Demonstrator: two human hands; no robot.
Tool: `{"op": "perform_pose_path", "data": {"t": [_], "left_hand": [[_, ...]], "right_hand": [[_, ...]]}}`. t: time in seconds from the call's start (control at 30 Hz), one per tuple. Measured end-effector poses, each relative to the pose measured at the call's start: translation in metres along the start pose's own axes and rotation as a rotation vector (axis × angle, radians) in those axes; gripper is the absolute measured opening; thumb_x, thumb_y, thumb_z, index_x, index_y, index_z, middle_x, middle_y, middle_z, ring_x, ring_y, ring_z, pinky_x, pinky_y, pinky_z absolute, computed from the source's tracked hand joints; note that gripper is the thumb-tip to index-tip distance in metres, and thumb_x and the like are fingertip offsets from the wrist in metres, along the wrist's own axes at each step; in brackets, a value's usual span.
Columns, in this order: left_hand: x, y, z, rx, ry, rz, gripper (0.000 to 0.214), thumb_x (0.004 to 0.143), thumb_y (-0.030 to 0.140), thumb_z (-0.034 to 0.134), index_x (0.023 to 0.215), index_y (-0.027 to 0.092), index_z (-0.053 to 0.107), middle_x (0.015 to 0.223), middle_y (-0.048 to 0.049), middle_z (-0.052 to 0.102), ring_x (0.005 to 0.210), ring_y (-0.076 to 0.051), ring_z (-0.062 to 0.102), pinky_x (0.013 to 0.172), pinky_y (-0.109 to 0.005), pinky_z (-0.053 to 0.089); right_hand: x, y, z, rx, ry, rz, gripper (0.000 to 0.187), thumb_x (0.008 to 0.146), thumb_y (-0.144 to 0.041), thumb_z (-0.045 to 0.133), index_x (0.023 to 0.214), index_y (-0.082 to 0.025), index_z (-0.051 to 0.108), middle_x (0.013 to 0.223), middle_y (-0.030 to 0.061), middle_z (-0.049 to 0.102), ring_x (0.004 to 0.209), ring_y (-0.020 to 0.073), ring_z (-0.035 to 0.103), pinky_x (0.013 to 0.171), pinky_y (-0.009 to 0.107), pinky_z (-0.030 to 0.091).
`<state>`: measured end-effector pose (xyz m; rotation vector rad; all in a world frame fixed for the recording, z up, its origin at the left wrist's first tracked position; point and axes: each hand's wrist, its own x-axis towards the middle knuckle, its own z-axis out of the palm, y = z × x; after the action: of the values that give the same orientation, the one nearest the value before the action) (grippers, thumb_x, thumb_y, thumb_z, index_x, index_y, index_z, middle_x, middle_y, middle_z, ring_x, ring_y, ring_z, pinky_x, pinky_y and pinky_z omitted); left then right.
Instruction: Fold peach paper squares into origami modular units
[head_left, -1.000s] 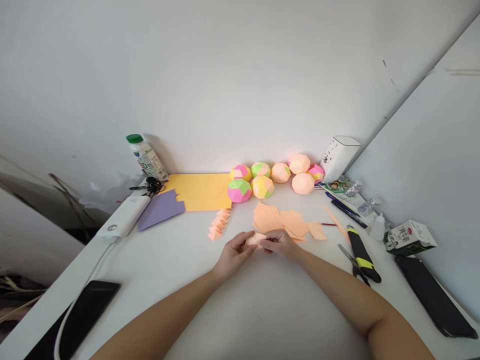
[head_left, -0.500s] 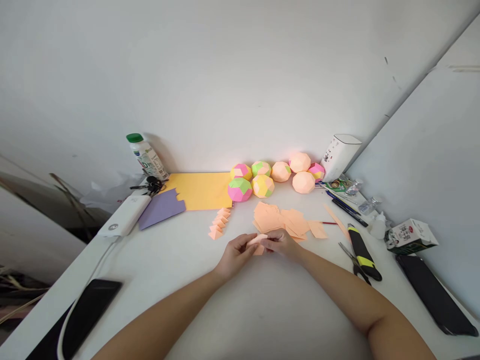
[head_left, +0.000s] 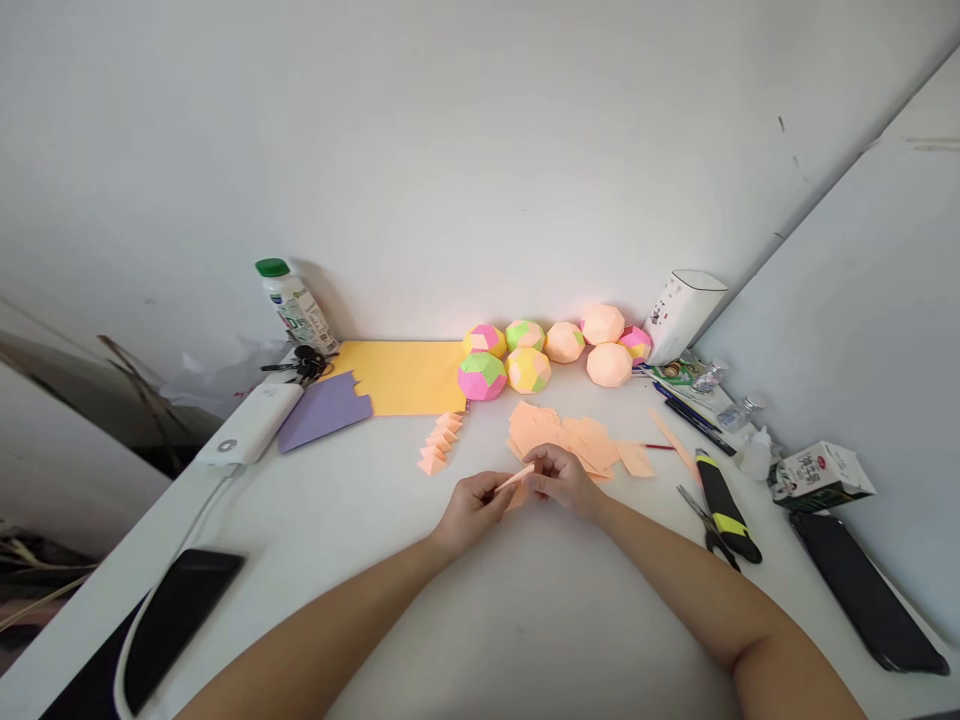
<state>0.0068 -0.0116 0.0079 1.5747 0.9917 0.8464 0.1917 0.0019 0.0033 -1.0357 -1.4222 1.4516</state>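
Observation:
A small piece of peach paper (head_left: pixel 517 479) is pinched between my two hands, its upper edge seen as a thin slanting strip. My left hand (head_left: pixel 474 508) grips its left end with thumb and fingers, while my right hand (head_left: pixel 562 482) closes on the right end. Just beyond my hands lies a loose pile of flat peach paper pieces (head_left: pixel 551 430). A row of folded peach paper pieces (head_left: pixel 442 440) stands to the left of the pile. Several faceted paper balls (head_left: pixel 481 376) in pink, green, yellow and peach sit along the wall.
Scissors (head_left: pixel 709 528) and a utility knife (head_left: pixel 724 508) lie on the right, near a milk carton (head_left: pixel 821 475) and a black case (head_left: pixel 868 590). Yellow card (head_left: pixel 409 378) and purple card (head_left: pixel 324 415) lie back left, beside a white power bank (head_left: pixel 253 424). A phone (head_left: pixel 184 620) lies front left.
The paper in my hands has tilted, so its edge now slants up to the right. My right fingers have risen slightly. The view has shifted a little.

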Motion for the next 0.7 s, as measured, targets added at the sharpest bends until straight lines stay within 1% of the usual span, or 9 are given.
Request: {"op": "perform_pose_path", "data": {"t": [0.17,0.27,0.37,0.5,0.7], "left_hand": [[-0.0004,0.0015,-0.0008,0.04,0.001,0.012,0.034,0.083,0.041,0.047,0.084,0.014,0.067,0.055,0.002,0.046,0.051,-0.009,0.038,0.048,-0.021,0.032],[-0.0005,0.0014,-0.0009,0.016,-0.007,0.009,0.033,0.083,0.04,0.048,0.086,0.013,0.066,0.055,0.0025,0.045,0.05,-0.009,0.037,0.047,-0.021,0.031],[-0.0003,0.0021,-0.0009,-0.014,-0.035,0.018,0.031,0.083,0.039,0.047,0.087,0.014,0.065,0.054,0.004,0.039,0.05,-0.008,0.032,0.046,-0.02,0.028],[-0.0002,0.0035,-0.0009,0.007,-0.043,0.044,0.034,0.085,0.04,0.045,0.079,0.013,0.065,0.056,0.0041,0.031,0.052,-0.008,0.025,0.047,-0.021,0.024],[-0.0001,0.0032,-0.001,0.049,-0.045,0.051,0.036,0.086,0.039,0.044,0.074,0.012,0.064,0.056,0.0037,0.031,0.053,-0.008,0.026,0.048,-0.021,0.023]], "right_hand": [[0.0012,0.0004,-0.0005,0.026,-0.024,-0.049,0.019,0.073,-0.033,0.066,0.08,-0.016,0.058,0.055,-0.004,0.054,0.047,0.0088,0.049,0.045,0.022,0.039],[0.0013,-0.0001,-0.0004,0.044,-0.032,-0.062,0.018,0.073,-0.032,0.066,0.077,-0.016,0.059,0.055,-0.0033,0.054,0.047,0.0087,0.049,0.045,0.022,0.039],[0.0015,0.0,-0.0003,0.043,-0.03,-0.066,0.018,0.073,-0.031,0.067,0.077,-0.016,0.06,0.054,-0.0032,0.054,0.047,0.0088,0.048,0.044,0.022,0.039],[0.0017,0.001,-0.0003,0.049,-0.033,-0.062,0.018,0.071,-0.033,0.068,0.074,-0.016,0.061,0.053,-0.0032,0.053,0.046,0.0088,0.047,0.044,0.022,0.039],[0.001,0.0003,-0.0005,0.037,-0.028,-0.06,0.018,0.07,-0.033,0.069,0.072,-0.016,0.062,0.053,-0.0029,0.054,0.047,0.009,0.047,0.045,0.023,0.039]]}}
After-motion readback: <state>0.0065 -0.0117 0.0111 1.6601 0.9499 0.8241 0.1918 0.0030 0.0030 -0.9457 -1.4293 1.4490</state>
